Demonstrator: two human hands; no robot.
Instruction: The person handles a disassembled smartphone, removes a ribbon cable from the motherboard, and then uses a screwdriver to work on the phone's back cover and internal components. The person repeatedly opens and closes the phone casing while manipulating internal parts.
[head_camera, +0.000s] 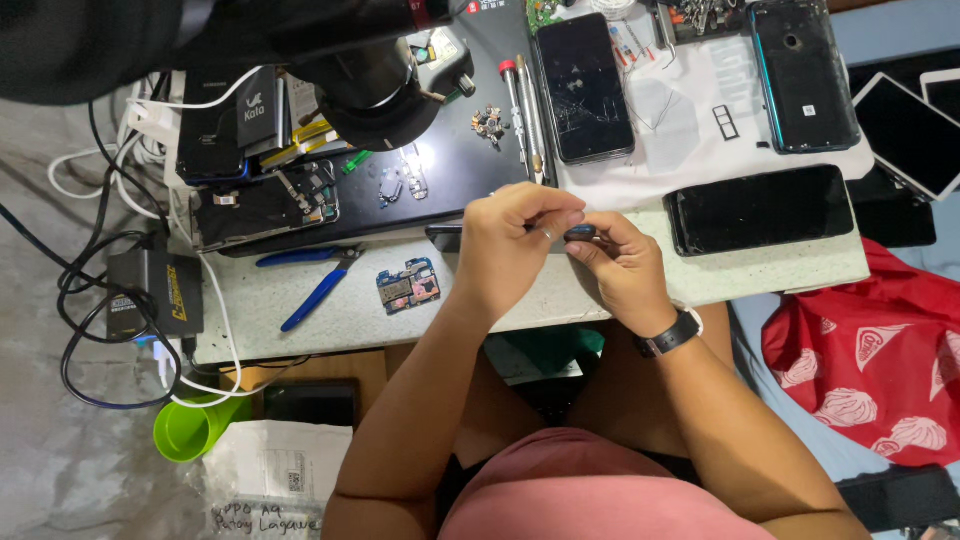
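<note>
The small dark blue-black component (580, 233) sits pinched between your fingertips, above the front edge of the white work table (760, 270). It is mostly covered, so you cannot tell its exact shape.

Cracked phone (584, 88): glossy black glass. Intact phone (762, 209): smooth, glossy. Pliers (318, 283): blue plastic handles, matt. Table (300, 310): pale, matt, scuffed. Circuit board (408, 287): blue, metal shields. Bag (880, 360): red, shiny plastic. Cup (190, 428): glossy green plastic.
</note>
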